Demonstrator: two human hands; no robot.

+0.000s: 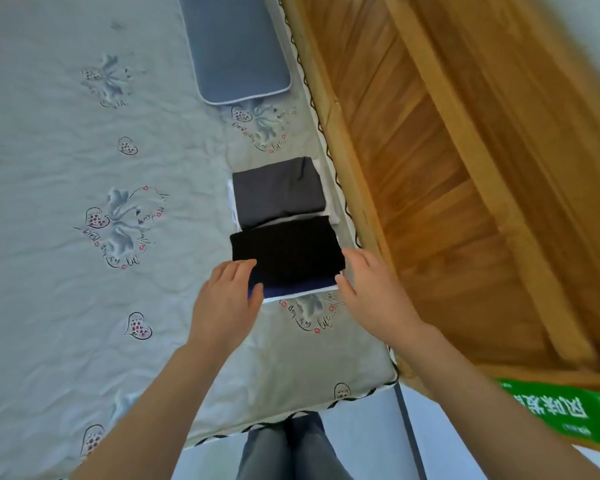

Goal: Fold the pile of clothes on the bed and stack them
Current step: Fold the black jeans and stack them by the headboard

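- Black folded garment tops the near stack, over a navy layer and a white one; a second stack, grey-topped, lies just behind.
- Two hands: left hand and right hand flank the near stack, fingers loosely extended, gripping nothing.
- Bed sheet bears both stacks near the wooden headboard; one blue pillow lies beyond.

- Black folded garment: a flat, ribbed-looking rectangle on top of my near stack, close to the right edge of the bed.
- Navy folded garment: lies under the black one, only its near edge showing.
- White folded piece: bottom of that stack, a thin strip along the near side.
- Grey folded garment: tops the far stack, just beyond the black one, lying flat on white pieces whose edges show at its left.
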